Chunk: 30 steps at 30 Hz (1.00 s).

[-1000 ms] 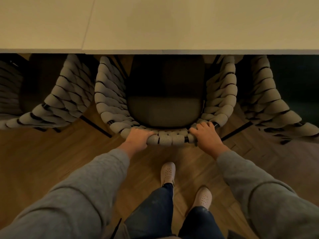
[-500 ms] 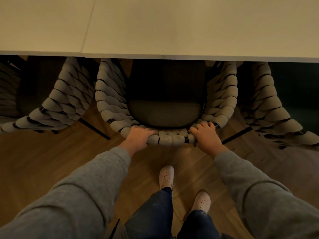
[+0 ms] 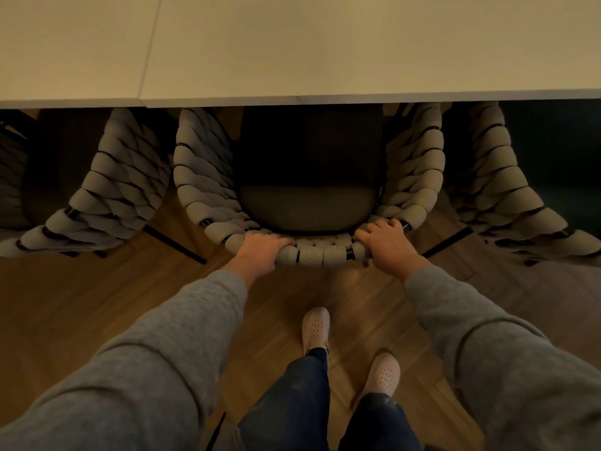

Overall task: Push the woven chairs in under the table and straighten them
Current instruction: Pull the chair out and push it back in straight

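grey sleeves (image 3: 169,346), dark jeans (image 3: 292,405), pale perforated clogs (image 3: 315,327)

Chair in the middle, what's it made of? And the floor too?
The chair looks wrapped in thick grey knitted cord, matte and soft: you can see the knit ribs. Dark gaps suggest a black metal frame, probably. The floor looks like brown wood planks with a slight sheen; it could be laminate.

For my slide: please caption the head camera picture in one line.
Left hand and right hand grip the back rim of the middle woven chair, its seat partly under the table.
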Tool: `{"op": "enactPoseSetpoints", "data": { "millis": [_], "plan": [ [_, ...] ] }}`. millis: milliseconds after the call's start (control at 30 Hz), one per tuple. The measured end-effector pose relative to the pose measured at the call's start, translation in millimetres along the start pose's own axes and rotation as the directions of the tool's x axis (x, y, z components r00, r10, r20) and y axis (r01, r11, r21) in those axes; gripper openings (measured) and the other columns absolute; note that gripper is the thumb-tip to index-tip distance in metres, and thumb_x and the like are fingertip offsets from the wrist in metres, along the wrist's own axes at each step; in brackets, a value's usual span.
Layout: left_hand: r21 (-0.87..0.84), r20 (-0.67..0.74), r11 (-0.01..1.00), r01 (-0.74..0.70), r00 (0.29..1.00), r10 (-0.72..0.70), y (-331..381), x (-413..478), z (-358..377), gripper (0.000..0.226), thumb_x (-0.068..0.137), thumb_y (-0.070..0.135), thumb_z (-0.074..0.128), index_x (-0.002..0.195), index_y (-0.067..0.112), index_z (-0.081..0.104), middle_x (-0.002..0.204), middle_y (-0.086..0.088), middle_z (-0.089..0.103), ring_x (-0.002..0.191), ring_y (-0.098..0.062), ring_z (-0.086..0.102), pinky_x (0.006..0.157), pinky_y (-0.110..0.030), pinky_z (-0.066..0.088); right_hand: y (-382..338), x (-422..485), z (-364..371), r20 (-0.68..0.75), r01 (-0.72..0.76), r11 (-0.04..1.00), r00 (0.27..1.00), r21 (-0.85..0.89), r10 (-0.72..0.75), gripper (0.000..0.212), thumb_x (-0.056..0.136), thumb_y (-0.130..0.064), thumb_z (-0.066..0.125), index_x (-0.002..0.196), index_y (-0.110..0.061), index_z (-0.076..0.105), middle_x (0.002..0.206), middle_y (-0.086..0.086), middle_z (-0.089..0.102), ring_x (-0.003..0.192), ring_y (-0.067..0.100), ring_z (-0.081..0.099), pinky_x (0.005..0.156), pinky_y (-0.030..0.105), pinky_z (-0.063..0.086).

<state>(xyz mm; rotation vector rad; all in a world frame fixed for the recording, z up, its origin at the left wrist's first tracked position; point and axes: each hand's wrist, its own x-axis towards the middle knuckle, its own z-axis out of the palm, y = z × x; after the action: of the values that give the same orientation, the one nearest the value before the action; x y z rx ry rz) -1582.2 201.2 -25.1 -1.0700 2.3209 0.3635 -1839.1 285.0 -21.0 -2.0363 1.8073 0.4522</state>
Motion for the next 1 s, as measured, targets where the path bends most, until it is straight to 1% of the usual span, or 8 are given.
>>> {"op": "enactPoseSetpoints", "data": {
  "millis": [367, 567, 667, 733, 767, 867, 933, 1000],
  "plan": [
    [0.005, -0.020, 0.997, 0.072, 0.997, -0.072, 8, 0, 10, 0.045, 0.089, 0.025, 0.061, 0.131, 0.036, 0.048, 0.120, 0.005, 0.062, 0.112, -0.022, 0.056, 0.100, -0.047, 0.039, 3, -1, 9, -0.013, 0.001, 1.000, 1.000, 0.011, -0.001, 0.048, 0.092, -0.018, 0.057, 0.136, -0.025, 0.043, 0.132, 0.005, 0.050, 0.130, 0.027, 0.039, 0.113, 0.052, 0.019],
    [0.026, 0.012, 0.998, 0.064, 0.998, -0.064, 8, 3, 3, 0.050, 0.089, 0.021, 0.061, 0.134, 0.033, 0.045, 0.124, 0.003, 0.060, 0.114, -0.023, 0.056, 0.100, -0.048, 0.039, 5, 4, 10, -0.015, 0.010, 1.000, 1.000, 0.010, -0.010, 0.051, 0.091, -0.019, 0.059, 0.138, -0.026, 0.042, 0.133, 0.005, 0.049, 0.132, 0.026, 0.037, 0.114, 0.055, 0.016],
    [0.012, 0.026, 0.998, 0.068, 0.997, -0.068, 7, 5, 0, 0.053, 0.088, 0.024, 0.062, 0.136, 0.035, 0.043, 0.129, 0.004, 0.056, 0.118, -0.022, 0.054, 0.102, -0.048, 0.037, 7, 6, 7, -0.021, 0.018, 1.000, 1.000, 0.012, -0.018, 0.050, 0.091, -0.020, 0.059, 0.138, -0.025, 0.042, 0.133, 0.005, 0.049, 0.131, 0.026, 0.038, 0.114, 0.054, 0.017],
    [-0.006, 0.055, 0.999, 0.043, 0.998, -0.042, 6, 7, -1, 0.054, 0.086, 0.037, 0.064, 0.136, 0.036, 0.043, 0.130, 0.005, 0.056, 0.118, -0.021, 0.053, 0.103, -0.048, 0.037, 9, 6, 6, -0.009, 0.037, 0.999, 0.999, 0.018, -0.037, 0.049, 0.090, -0.019, 0.059, 0.136, -0.024, 0.043, 0.133, 0.005, 0.048, 0.132, 0.026, 0.036, 0.115, 0.053, 0.017],
    [-0.013, 0.081, 0.999, 0.031, 0.996, -0.030, 5, 8, -1, 0.058, 0.085, 0.049, 0.063, 0.137, 0.034, 0.042, 0.131, 0.004, 0.055, 0.119, -0.021, 0.053, 0.105, -0.048, 0.035, 11, 6, 6, -0.001, 0.048, 0.998, 0.999, 0.028, -0.048, 0.049, 0.090, -0.019, 0.059, 0.136, -0.024, 0.043, 0.135, 0.004, 0.047, 0.134, 0.026, 0.034, 0.116, 0.053, 0.017],
    [-0.004, 0.163, 0.999, 0.040, 0.986, -0.039, 9, 8, -5, 0.088, 0.075, 0.084, 0.043, 0.142, 0.027, 0.039, 0.138, 0.000, 0.051, 0.126, -0.022, 0.048, 0.110, -0.048, 0.027, 17, 5, 7, 0.028, 0.110, 0.991, 0.993, 0.077, -0.113, 0.059, 0.087, -0.020, 0.064, 0.140, -0.027, 0.038, 0.144, 0.004, 0.039, 0.144, 0.027, 0.019, 0.118, 0.053, 0.010],
    [-0.023, 0.161, 0.999, 0.034, 0.986, -0.030, 18, 8, -9, 0.098, 0.072, 0.091, 0.029, 0.143, 0.025, 0.040, 0.141, -0.002, 0.049, 0.129, -0.023, 0.045, 0.112, -0.049, 0.022, 19, 4, 5, 0.031, 0.144, 0.979, 0.988, 0.148, -0.150, 0.072, 0.084, -0.028, 0.066, 0.147, -0.029, 0.029, 0.150, 0.005, 0.031, 0.147, 0.028, 0.009, 0.120, 0.052, 0.003],
    [-0.070, 0.102, 0.998, 0.002, 0.995, 0.005, 37, 8, -19, 0.095, 0.075, 0.089, 0.024, 0.142, 0.025, 0.041, 0.142, -0.003, 0.048, 0.131, -0.022, 0.042, 0.113, -0.047, 0.021, 28, -4, 0, -0.013, 0.139, 0.958, 0.990, 0.249, -0.140, 0.079, 0.085, -0.037, 0.065, 0.150, -0.028, 0.022, 0.156, 0.006, 0.023, 0.148, 0.026, 0.002, 0.120, 0.048, -0.001]
  ]
}}
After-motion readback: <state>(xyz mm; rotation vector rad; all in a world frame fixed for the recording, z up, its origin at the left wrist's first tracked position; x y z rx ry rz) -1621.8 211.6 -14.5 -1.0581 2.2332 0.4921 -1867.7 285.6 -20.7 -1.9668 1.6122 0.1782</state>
